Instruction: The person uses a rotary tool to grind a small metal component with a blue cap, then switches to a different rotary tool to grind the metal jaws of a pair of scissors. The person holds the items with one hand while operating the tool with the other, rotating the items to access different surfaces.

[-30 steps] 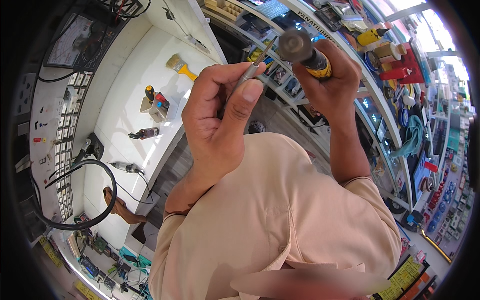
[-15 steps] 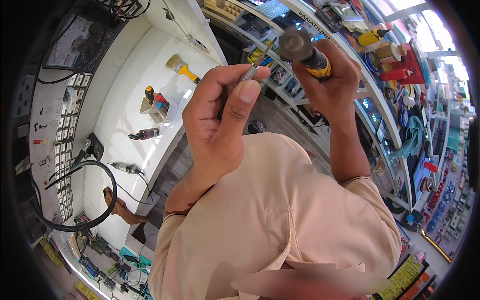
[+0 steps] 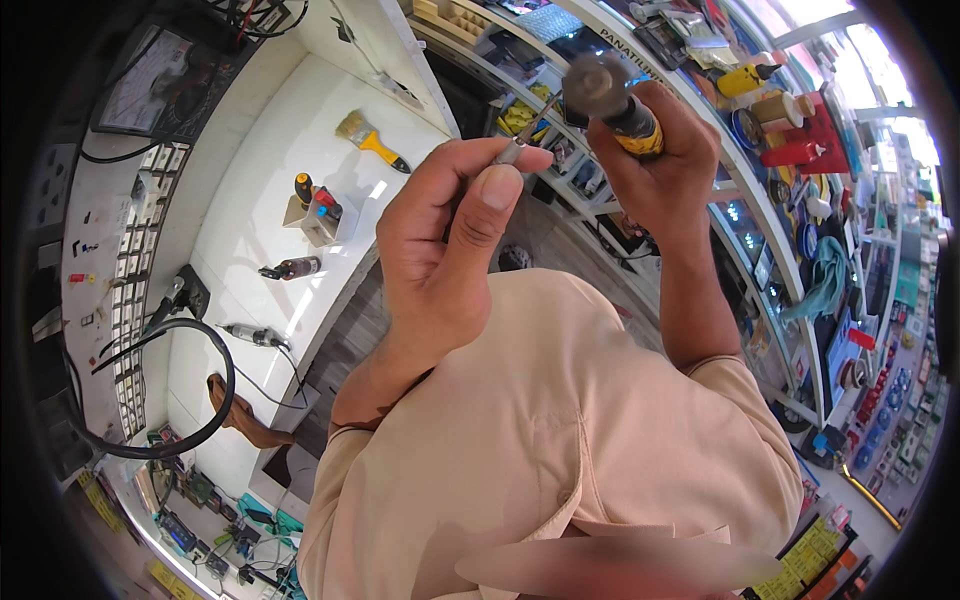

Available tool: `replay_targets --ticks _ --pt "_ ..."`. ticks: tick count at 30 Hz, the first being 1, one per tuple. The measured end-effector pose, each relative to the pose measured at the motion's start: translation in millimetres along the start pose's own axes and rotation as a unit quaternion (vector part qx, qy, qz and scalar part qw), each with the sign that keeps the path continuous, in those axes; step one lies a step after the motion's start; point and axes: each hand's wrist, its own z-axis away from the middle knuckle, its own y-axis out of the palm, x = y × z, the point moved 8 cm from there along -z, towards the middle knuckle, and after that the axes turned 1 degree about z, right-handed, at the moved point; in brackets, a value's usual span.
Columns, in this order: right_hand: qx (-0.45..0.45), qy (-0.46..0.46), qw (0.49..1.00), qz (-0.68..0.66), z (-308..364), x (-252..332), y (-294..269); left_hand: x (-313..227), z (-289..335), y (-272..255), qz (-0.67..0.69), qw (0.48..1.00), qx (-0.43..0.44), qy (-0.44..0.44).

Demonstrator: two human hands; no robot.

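Between thumb and fingers, my left hand (image 3: 445, 240) pinches a slim silver tool (image 3: 512, 152) with a thin metal shaft, much like a precision screwdriver. The shaft points up and right, and its far end is at the left edge of a round, grey-brown head. That head belongs to a black-and-yellow tool (image 3: 640, 130), gripped in my right hand (image 3: 665, 165). Its head is blurred, so I cannot tell its exact kind. Whether the shaft touches the head or only overlaps it in view is unclear. Both hands are raised in front of my chest.
On the white bench to the left lie a paintbrush (image 3: 370, 140), a small holder (image 3: 320, 222) with screwdrivers, a grey corded tool (image 3: 252, 334) and a brown cloth-like piece (image 3: 245, 415). A thick black cable (image 3: 225, 400) loops there. Shelves and a glass display case (image 3: 740, 225) stand at right.
My left hand has shifted slightly right, bringing the thin shaft up to the edge of the round head. My right hand stays nearly in place.
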Motion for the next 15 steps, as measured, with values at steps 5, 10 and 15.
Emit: replay_targets --ticks 5,10,15 --pt "0.002 0.088 0.996 -0.025 5.9 -13.7 6.9 21.9 0.1 -10.5 0.179 0.978 0.021 -0.106" --pt "0.014 0.197 0.977 -0.082 26.6 -28.0 24.2 28.9 -6.3 -17.2 0.373 0.918 0.082 -0.104" --pt "0.063 0.279 0.953 -0.101 48.2 -38.4 43.5 51.4 9.4 -38.2 0.354 0.913 -0.09 -0.182"
